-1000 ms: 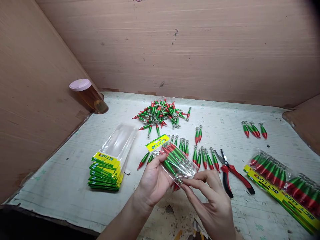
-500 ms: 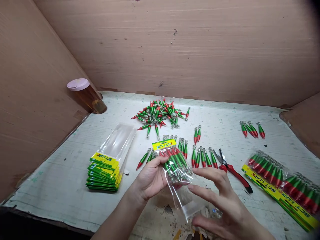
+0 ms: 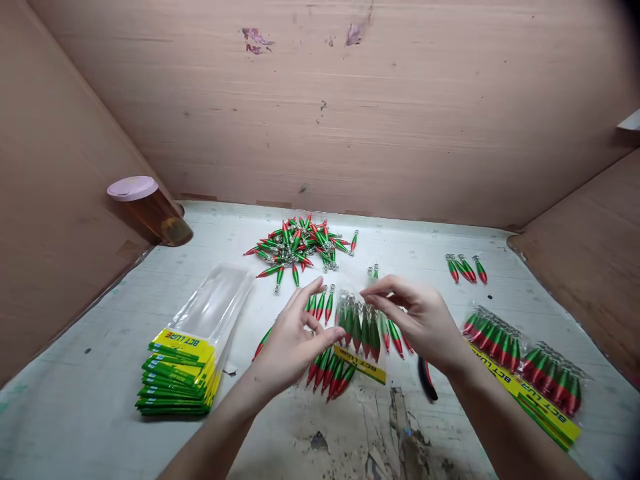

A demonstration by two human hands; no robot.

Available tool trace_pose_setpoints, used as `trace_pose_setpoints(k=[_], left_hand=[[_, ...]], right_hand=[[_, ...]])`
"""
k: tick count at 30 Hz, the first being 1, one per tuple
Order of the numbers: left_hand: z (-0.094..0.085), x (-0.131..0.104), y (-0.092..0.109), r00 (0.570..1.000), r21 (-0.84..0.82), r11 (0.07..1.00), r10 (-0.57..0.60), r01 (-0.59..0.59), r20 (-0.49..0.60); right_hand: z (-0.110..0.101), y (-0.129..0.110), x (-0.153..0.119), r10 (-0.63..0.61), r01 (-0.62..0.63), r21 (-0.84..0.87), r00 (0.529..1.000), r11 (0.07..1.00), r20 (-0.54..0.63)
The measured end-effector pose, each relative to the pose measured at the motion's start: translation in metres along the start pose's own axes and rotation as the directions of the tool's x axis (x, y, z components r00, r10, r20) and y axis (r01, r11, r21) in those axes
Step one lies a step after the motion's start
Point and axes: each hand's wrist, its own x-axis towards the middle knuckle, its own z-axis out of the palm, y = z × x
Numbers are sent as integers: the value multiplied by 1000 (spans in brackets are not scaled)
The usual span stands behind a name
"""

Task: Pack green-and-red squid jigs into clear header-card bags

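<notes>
A clear plastic bag of fishing lures [image 3: 356,327] is in front of me, its yellow header reading "BCT LURE" pointing down toward me. The green and red lures inside lie side by side. My right hand [image 3: 417,320] pinches the bag's upper part between thumb and fingers. My left hand [image 3: 293,343] has its fingers apart at the bag's left side, the thumb tip at its edge; whether it touches is unclear. Loose lures [image 3: 330,377] show below and left of the bag, and others are partly hidden behind my hands.
A pile of loose lures [image 3: 300,247] lies at the back. Flat bags [image 3: 183,363] are stacked left, near a lidded cup [image 3: 150,210]. Filled bags [image 3: 525,367] lie right, below several lures [image 3: 465,268]. Pliers [image 3: 427,380] are partly hidden by my right arm.
The bag has turned over so its header points down. My left hand has let go of it and spread its fingers; my right hand has closed on its upper part. The view has shifted.
</notes>
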Motion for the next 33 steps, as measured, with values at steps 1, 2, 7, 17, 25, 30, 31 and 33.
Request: trace_pose_setpoints(k=[1,2,7,17,25,30,31,33], left_hand=[[2,7,2,998,-38,999,32,-30,50],[4,15,4,994,-75,997,41,-34,98],[-1,32,3,981,-1,984,178,-179,77],[-31,-43,-84,911,453,793,319,-408,263],[-29,-60,-107,917,513,761,308,-396,253],[-34,-64,-113,905,538,730,299,-421,303],[-35,-64,-114,897,559,704,307,-439,318],[-35,-64,-113,881,576,668,317,-471,351]], right_hand=[[0,3,7,-16,16,10,1000,1000,16],[1,7,14,-43,43,25,999,999,25],[-1,18,20,-261,256,123,965,959,32],[46,54,-95,-322,327,7,926,945,195],[74,19,-109,-106,98,42,948,994,299],[104,14,-105,-38,44,-13,954,999,299],[106,15,-104,-34,42,-21,955,999,295],[107,17,-103,-55,72,-49,957,996,283]])
